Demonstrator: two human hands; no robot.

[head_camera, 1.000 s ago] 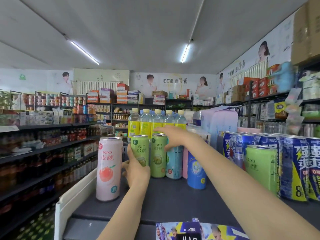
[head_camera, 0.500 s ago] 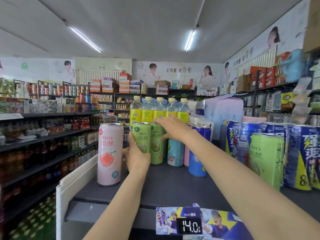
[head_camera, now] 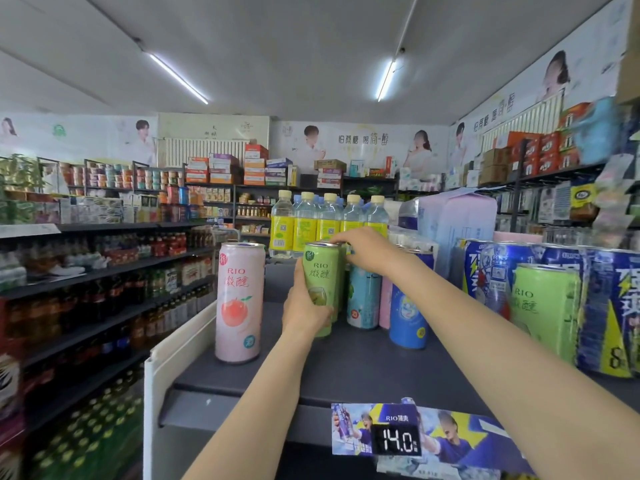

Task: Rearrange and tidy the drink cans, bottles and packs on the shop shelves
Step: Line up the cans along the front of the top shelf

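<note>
Green can (head_camera: 320, 271) within left fingers (head_camera: 323, 311).

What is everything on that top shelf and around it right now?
Pink can: one, peach picture, alone at the shelf's left.
Green cans: two, mid-shelf, the rear one mostly hidden; a third stands at right.
Pale blue can: one, behind the green pair.
Blue can: one, right of it.
Dark blue cans: several, yellow bolt, far right.
Bottles: about five, yellow labels, at the back.
Price tag: one, reads 14.0, shelf edge.
Left hand: grips the front green can.
Right hand: rests on the rear green can's top.
</note>
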